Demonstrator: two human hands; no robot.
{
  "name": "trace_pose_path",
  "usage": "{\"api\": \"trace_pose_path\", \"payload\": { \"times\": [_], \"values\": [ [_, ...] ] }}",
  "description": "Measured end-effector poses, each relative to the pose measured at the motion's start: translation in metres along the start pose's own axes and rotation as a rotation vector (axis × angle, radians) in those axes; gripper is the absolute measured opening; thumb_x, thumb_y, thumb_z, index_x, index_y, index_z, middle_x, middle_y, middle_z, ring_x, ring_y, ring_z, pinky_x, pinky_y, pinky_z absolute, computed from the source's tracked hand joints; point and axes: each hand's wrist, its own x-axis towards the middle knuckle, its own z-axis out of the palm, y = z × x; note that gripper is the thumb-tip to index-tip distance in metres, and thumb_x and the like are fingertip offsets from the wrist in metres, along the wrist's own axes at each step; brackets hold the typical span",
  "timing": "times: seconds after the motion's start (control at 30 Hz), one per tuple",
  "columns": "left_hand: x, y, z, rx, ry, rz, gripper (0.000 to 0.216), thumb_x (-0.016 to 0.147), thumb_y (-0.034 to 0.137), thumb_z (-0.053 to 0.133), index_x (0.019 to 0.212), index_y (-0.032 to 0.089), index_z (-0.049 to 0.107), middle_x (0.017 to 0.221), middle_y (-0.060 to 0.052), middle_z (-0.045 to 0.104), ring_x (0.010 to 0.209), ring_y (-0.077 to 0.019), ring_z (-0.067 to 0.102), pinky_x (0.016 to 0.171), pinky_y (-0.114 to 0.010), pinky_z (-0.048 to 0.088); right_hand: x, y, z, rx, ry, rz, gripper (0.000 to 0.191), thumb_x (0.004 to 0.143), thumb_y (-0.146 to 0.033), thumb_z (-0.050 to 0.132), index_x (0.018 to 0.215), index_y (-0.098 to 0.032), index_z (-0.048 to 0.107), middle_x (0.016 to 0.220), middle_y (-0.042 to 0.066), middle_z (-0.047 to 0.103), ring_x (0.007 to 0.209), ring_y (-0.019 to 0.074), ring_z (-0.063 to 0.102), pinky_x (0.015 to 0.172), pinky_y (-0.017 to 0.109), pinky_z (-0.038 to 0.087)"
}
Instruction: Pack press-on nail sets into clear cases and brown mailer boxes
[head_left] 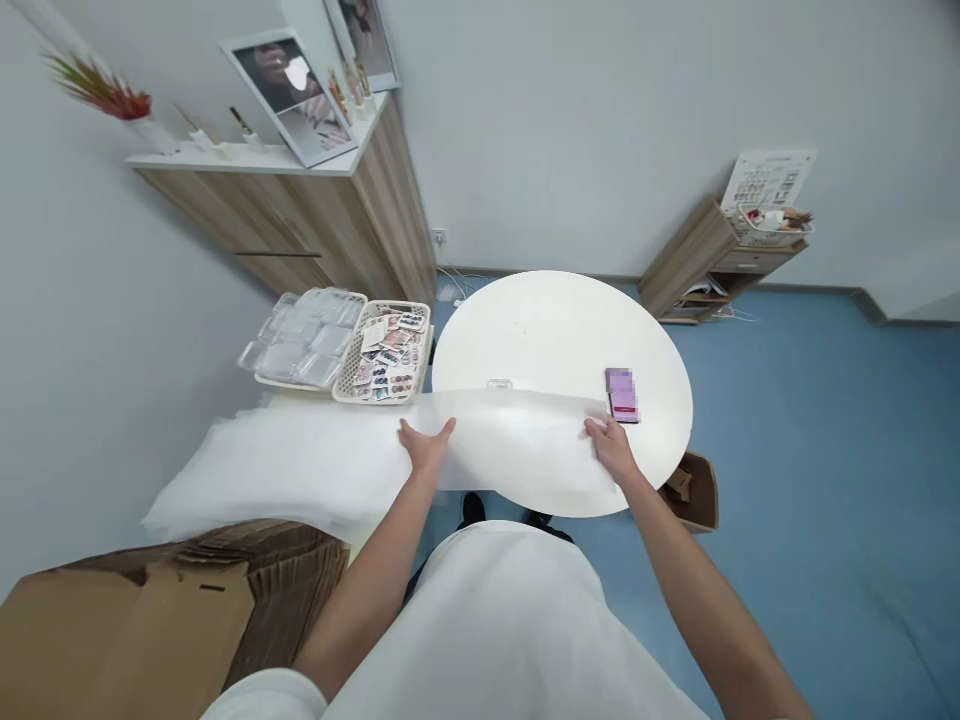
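A thin, translucent white foam sheet (525,440) lies across the near part of the round white table (562,320). My right hand (613,450) pinches the right end of that sheet, close to a phone with a purple screen (622,395). Toward the sheet's left end, my left hand (426,448) rests on the foam with thumb and fingers spread. More white foam sheets (285,460) are stacked to the left. A small clear plastic case (499,384) sits just beyond the sheet's far edge.
Left of the table stand a basket of carded press-on nails (386,355) and a basket of clear plastic boxes (315,330). Folded cardboard (172,620) fills the lower left. An open carton (697,495) is on the floor at right. Wooden cabinets (337,220) line the wall.
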Motion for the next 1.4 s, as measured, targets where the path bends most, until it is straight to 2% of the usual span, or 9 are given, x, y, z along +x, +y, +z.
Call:
{"api": "trace_pose_path", "payload": {
  "times": [0.13,0.3,0.43,0.73,0.97,1.1,1.2,1.27,1.4],
  "values": [
    [-0.014,0.011,0.040,0.048,-0.244,0.080,0.098,0.057,0.043,0.072,0.134,0.017,0.018,0.132,-0.015,0.039,0.119,-0.0244,0.042,0.096,-0.032,0.037,0.010,0.034,-0.056,-0.124,0.018,-0.002,0.041,0.072,-0.050,0.049,0.096,-0.017,0.053,0.068,0.000,0.060,0.039,0.0072,0.040,0.040,0.022,0.035],
    [-0.032,0.014,0.079,0.053,-0.355,0.032,0.076,0.068,0.034,0.062,0.132,0.017,0.024,0.127,-0.013,0.046,0.107,-0.0212,0.053,0.084,-0.028,0.045,0.025,0.080,-0.099,-0.387,0.072,0.020,0.039,0.076,-0.048,0.042,0.096,-0.017,0.054,0.068,0.002,0.060,0.060,0.0154,0.053,0.058,0.027,0.041],
    [-0.034,0.007,0.095,0.138,-0.343,0.024,0.068,0.075,0.022,0.049,0.134,0.015,0.018,0.127,-0.014,0.045,0.111,-0.0204,0.050,0.089,-0.028,0.041,0.035,0.105,-0.112,-0.481,0.063,0.082,0.041,0.080,-0.040,0.033,0.110,-0.016,0.049,0.075,0.004,0.061,0.073,0.0188,0.056,0.067,0.029,0.042],
    [-0.030,-0.009,0.099,0.534,-0.250,0.140,0.083,0.070,0.016,0.057,0.136,0.012,0.008,0.122,-0.017,0.048,0.116,-0.0258,0.044,0.093,-0.036,0.036,0.044,0.129,-0.098,-0.627,-0.040,0.201,0.051,0.078,-0.022,0.036,0.128,-0.014,0.033,0.094,0.010,0.060,0.086,0.0211,0.057,0.069,0.028,0.042],
    [-0.017,-0.017,0.102,0.604,-0.241,0.229,0.076,0.072,0.019,0.056,0.134,0.009,0.013,0.131,-0.019,0.037,0.120,-0.0255,0.040,0.096,-0.035,0.034,0.044,0.140,-0.085,-0.655,0.030,0.264,0.054,0.080,-0.022,0.034,0.132,-0.011,0.025,0.101,0.013,0.058,0.094,0.0229,0.056,0.078,0.031,0.042],
    [-0.020,-0.019,0.100,0.668,-0.219,0.303,0.071,0.075,0.024,0.054,0.133,0.007,0.017,0.129,-0.020,0.036,0.121,-0.0276,0.037,0.097,-0.038,0.033,0.038,0.145,-0.077,-0.672,0.120,0.195,0.060,0.077,-0.023,0.038,0.133,-0.012,0.022,0.120,0.014,0.046,0.109,0.0235,0.047,0.088,0.033,0.039],
    [-0.032,-0.021,0.097,0.754,-0.170,0.455,0.068,0.076,0.027,0.053,0.133,0.011,0.021,0.138,-0.018,0.026,0.127,-0.0306,0.026,0.101,-0.044,0.026,0.028,0.148,-0.069,-0.781,0.177,0.132,0.061,0.075,-0.024,0.041,0.132,-0.013,0.027,0.127,0.015,0.038,0.118,0.0273,0.037,0.093,0.038,0.034],
    [-0.043,-0.026,0.096,0.792,-0.268,0.636,0.061,0.077,0.027,0.051,0.132,0.017,0.028,0.142,-0.014,0.021,0.130,-0.0301,0.020,0.104,-0.045,0.018,0.020,0.149,-0.062,-0.872,0.175,0.087,0.058,0.074,-0.025,0.042,0.130,-0.016,0.031,0.131,0.014,0.034,0.121,0.0293,0.031,0.095,0.041,0.032],
    [-0.057,-0.040,0.103,0.842,-0.706,0.890,0.049,0.077,0.030,0.052,0.125,0.029,0.042,0.142,-0.006,0.026,0.131,-0.0279,0.020,0.106,-0.047,0.011,0.007,0.150,-0.050,-1.011,0.040,0.030,0.051,0.075,-0.030,0.046,0.124,-0.021,0.039,0.136,0.012,0.026,0.123,0.0307,0.026,0.093,0.043,0.032]
  ]
}}
